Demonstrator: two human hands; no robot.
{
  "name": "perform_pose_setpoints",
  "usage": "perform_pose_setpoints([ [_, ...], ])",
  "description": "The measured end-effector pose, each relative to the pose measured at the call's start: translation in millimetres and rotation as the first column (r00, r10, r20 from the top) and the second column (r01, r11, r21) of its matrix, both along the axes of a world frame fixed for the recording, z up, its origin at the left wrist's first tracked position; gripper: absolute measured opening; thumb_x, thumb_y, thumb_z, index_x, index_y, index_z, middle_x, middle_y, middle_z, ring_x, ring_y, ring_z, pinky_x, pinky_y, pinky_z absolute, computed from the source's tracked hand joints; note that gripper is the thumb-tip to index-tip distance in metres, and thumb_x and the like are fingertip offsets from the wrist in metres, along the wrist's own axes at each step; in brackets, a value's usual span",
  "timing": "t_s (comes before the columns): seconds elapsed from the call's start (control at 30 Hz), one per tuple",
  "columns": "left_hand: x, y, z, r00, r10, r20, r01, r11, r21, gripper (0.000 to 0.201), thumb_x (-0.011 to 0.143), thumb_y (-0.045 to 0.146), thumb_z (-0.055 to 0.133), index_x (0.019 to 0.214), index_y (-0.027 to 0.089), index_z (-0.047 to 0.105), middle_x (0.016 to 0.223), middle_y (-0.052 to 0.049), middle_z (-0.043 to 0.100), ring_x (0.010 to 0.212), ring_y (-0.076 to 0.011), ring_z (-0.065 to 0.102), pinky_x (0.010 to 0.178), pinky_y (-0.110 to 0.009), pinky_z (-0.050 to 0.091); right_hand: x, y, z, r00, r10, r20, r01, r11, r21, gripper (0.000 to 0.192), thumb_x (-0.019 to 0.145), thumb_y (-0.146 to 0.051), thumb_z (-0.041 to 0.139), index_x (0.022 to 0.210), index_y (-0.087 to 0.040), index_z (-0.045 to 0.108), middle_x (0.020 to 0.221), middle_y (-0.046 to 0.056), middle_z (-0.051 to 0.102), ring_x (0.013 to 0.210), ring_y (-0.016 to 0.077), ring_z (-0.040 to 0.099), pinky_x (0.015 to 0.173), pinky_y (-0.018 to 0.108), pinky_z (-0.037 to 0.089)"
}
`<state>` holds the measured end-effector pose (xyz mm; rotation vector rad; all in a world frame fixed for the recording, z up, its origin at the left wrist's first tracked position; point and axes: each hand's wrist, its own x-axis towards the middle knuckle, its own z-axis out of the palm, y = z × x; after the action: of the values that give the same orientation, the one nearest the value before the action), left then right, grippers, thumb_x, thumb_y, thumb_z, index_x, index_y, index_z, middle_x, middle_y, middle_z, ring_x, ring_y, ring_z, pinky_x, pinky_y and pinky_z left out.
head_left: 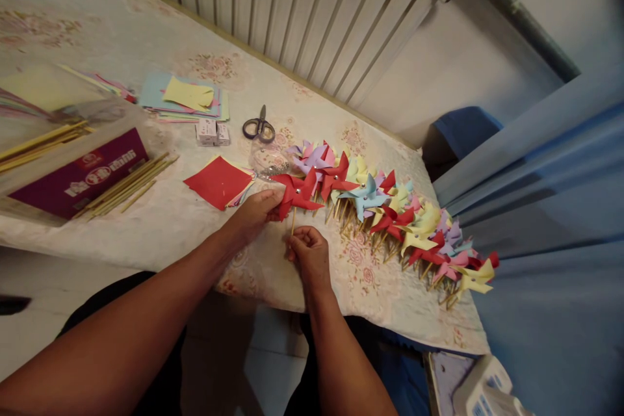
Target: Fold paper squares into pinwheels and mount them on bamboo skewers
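The right hand [308, 253] is nearest, its fingers pinched on the lower end of a thin wooden stick [293, 221]. Just above, the left hand [256, 209] grasps the edge of the red pinwheel [296, 192] topping that stick. Beyond the fingers, a row of finished pinwheels [404, 218] runs rightward along the desk [185, 214]. Left of the fingers lie red paper squares [218, 181]; farther back, scissors [259, 127].

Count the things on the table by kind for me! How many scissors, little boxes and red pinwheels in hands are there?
Scissors: 1
Little white boxes: 2
Red pinwheel held by the left hand at its blade and the right hand at its stick: 1
Total: 4
The finished pinwheels overlap too much to count.
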<state>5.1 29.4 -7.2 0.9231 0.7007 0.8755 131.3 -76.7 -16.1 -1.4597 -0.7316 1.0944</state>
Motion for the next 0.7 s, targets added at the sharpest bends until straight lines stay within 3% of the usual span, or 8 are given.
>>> perform_pose_setpoints([
  [0.23,0.2,1.9,-5.5,1.000,-0.020,-0.009,0.019,0.999,-0.045,0.034,0.075,0.049,0.075,0.079,0.017,0.065,0.074,0.000,0.065,0.065,-0.0117,0.057,0.063,-0.024,0.044,0.1,1.1,0.0,1.000,0.004,0.007,-0.004,1.000,0.005,0.017,0.065,-0.026,0.073,0.076,-0.020,0.062,0.054,-0.008,0.061,0.039,0.0070,0.048,0.042,0.019,0.035],
  [0.7,0.0,-0.9,3.3,0.999,-0.043,-0.012,0.043,0.998,-0.042,0.037,0.072,0.052,0.078,0.072,0.017,0.063,0.070,0.000,0.064,0.063,-0.0120,0.057,0.062,-0.024,0.046,1.7,1.3,-1.3,1.000,0.011,0.010,-0.011,1.000,0.012,0.017,0.065,-0.028,0.073,0.076,-0.020,0.062,0.052,-0.008,0.059,0.039,0.0076,0.048,0.042,0.020,0.036],
])
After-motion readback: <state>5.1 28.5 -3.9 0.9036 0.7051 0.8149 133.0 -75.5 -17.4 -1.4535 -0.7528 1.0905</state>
